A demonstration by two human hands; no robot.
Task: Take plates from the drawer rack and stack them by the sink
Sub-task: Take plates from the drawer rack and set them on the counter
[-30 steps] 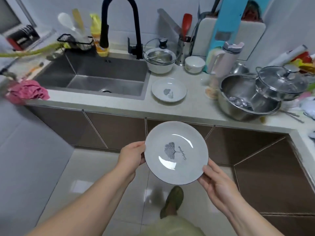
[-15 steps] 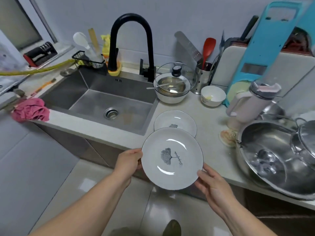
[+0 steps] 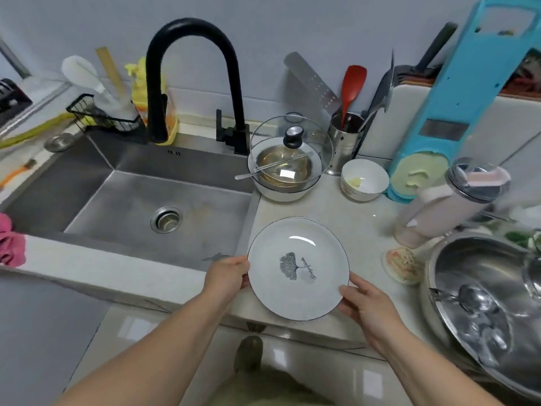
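Note:
I hold a white plate (image 3: 298, 269) with a dark rim and a grey leaf print, face up over the counter just right of the steel sink (image 3: 131, 206). My left hand (image 3: 227, 276) grips its left edge and my right hand (image 3: 364, 300) grips its lower right edge. A second white plate (image 3: 304, 220) lies on the counter directly beneath it; only a thin arc of its far rim shows. Whether the two plates touch cannot be told.
Behind the plates stand a white bowl under a glass lid (image 3: 288, 165) and a small white bowl (image 3: 364, 180). A pink tumbler (image 3: 448, 205) and a large steel pot (image 3: 491, 303) crowd the right. A black tap (image 3: 187, 74) arches over the sink. A pink cloth (image 3: 10, 244) lies at the left edge.
Both hands carried the plate forward from in front of the cabinets to over the counter. It now covers the plate lying beside the sink.

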